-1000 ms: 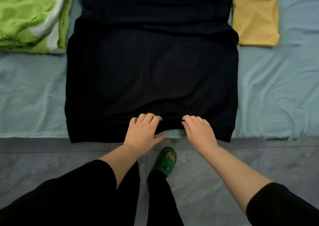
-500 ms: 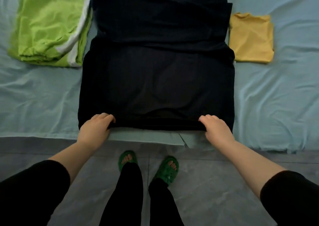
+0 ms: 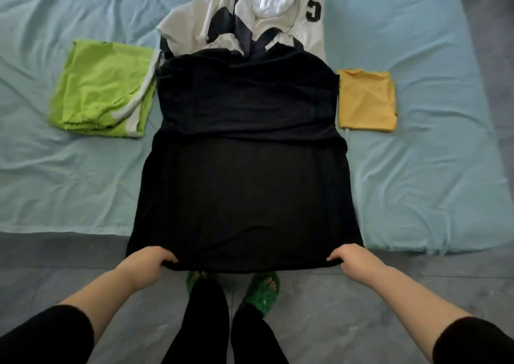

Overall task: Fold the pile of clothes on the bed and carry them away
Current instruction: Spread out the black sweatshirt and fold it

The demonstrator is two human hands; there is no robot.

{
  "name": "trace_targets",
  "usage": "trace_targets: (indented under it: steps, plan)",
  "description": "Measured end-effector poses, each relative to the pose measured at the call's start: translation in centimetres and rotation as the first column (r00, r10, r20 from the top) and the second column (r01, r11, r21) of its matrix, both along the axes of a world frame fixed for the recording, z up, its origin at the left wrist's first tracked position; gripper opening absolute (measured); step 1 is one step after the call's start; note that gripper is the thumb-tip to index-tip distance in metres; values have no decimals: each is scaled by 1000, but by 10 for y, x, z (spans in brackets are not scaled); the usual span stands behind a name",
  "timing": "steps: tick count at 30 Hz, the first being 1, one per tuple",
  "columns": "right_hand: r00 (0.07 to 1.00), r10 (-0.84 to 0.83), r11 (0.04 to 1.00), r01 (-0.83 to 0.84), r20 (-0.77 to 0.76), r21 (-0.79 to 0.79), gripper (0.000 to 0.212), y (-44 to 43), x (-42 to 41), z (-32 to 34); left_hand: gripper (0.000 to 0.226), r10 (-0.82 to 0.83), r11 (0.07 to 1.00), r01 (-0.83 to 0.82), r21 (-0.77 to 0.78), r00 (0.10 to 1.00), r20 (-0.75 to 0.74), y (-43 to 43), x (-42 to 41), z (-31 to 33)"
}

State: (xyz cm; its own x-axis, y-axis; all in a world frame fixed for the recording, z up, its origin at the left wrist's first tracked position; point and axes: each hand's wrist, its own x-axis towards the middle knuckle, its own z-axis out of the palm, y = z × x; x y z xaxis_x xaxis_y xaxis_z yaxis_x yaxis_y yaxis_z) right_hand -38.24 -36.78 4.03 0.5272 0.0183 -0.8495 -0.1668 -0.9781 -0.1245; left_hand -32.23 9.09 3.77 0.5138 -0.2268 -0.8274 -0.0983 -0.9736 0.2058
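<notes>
Gripping: left hand [image 3: 144,263], right hand [image 3: 354,260] pinch 6 o'clock hem corners.
Black garment [image 3: 244,191]: perhaps a shirt; soft, limp, light.

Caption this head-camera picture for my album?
Left hand and right hand grip the hem of a black cloth garment on a pale blue bed.
</notes>
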Motion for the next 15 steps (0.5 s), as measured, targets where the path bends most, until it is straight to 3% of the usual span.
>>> trace_targets:
  steps: [6,11,15]
  plan:
    - [1000,-12,1000,12,18,25,49,3,24,6,44,-12,1000,11,-12,997,-72,-13,32,15]
    - [972,-93,995,100,216,-21,29,8,88,20,34,125,991,-118,-60,984,129,-30,94,20]
    - [956,-34,994,64,291,-93,8,11,135,20,16,187,979,-163,-118,955,229,-37,140,16]
